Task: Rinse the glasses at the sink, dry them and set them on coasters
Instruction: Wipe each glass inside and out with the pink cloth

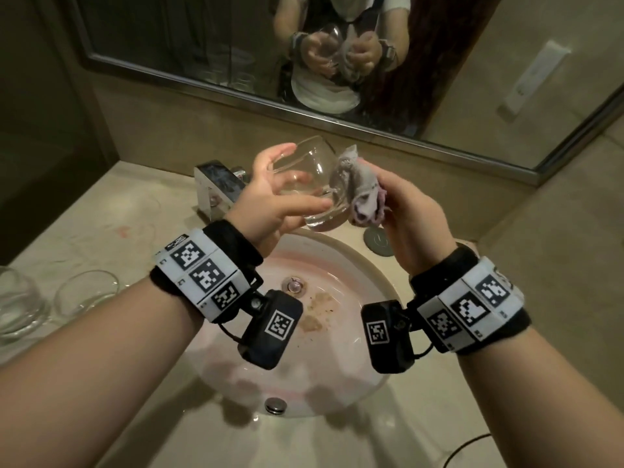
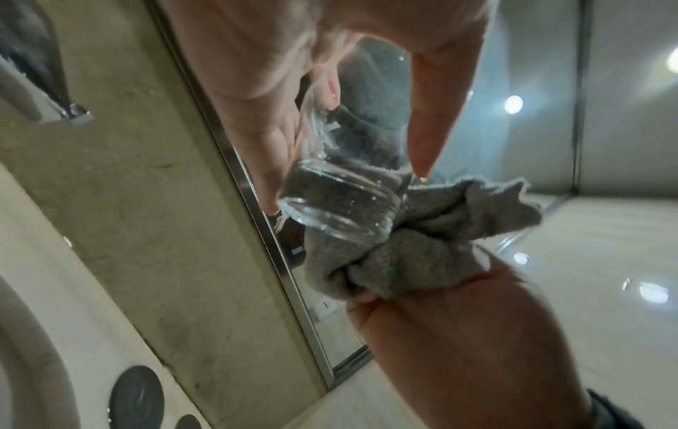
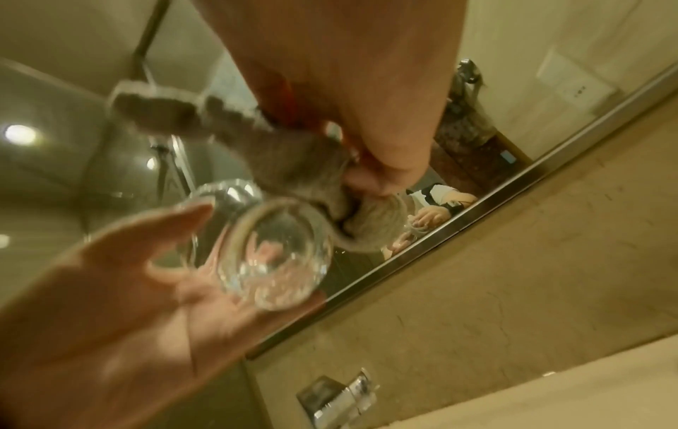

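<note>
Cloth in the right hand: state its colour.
Grey; the cloth shows best in the left wrist view, bunched in the right hand.

I count three clear rounded stemless glasses: one (image 1: 304, 184) tilted in my left hand (image 1: 270, 201), and two standing on the beige counter at the left, one (image 1: 86, 292) nearer the basin and one (image 1: 18, 305) at the frame's edge. One crumpled grey cloth (image 1: 358, 190). One round white basin (image 1: 354, 265), one chrome tap (image 1: 219, 187), one framed wall mirror (image 1: 202, 62).
</note>
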Tool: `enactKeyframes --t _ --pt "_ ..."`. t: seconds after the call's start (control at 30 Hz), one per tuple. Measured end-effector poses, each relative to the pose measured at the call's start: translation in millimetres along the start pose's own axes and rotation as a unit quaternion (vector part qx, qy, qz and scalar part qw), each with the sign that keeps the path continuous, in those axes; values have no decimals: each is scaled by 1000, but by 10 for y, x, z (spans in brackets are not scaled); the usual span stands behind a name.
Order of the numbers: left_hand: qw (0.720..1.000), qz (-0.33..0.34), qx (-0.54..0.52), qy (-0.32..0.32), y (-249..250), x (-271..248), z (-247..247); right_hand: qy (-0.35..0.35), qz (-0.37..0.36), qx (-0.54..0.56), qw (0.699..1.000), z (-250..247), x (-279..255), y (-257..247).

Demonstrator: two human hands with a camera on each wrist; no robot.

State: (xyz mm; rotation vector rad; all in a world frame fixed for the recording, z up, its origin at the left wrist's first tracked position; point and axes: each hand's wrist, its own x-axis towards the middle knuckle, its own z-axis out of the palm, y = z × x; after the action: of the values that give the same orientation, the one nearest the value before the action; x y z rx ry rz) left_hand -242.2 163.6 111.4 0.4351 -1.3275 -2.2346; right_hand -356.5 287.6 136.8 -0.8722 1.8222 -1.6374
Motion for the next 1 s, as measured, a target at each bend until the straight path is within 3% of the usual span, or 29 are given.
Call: enactKeyframes --t 0.13,0.23,0.33,0.47,0.6,0.7,0.77,0.83,0.93,1.0 --pt "999 10 -41 3 -36 0 41 24 -13 -74 997 127 11 144" --pt "999 41 -24 -27 -72 29 12 -2 41 103 994 145 -5 251" --pt "991 84 80 -69 -73 55 -33 -38 122 299 946 148 -70 251" --pt "943 157 281 -80 -60 53 -36 -59 186 418 887 122 -60 229" --pt "923 188 325 -81 -81 86 -7 -59 239 503 828 159 -97 352" --pt "923 182 329 -82 -128 102 -28 -62 226 551 800 138 -66 441" --pt "920 163 348 -80 -143 116 -38 -33 210 518 829 120 -22 442" --pt "919 125 366 -83 -132 133 -40 20 183 421 888 95 9 408" --pt "949 5 304 -80 -88 108 35 84 99 212 968 26 20 355" --pt "961 -74 261 -56 -102 87 150 85 29 92 992 15 8 335"
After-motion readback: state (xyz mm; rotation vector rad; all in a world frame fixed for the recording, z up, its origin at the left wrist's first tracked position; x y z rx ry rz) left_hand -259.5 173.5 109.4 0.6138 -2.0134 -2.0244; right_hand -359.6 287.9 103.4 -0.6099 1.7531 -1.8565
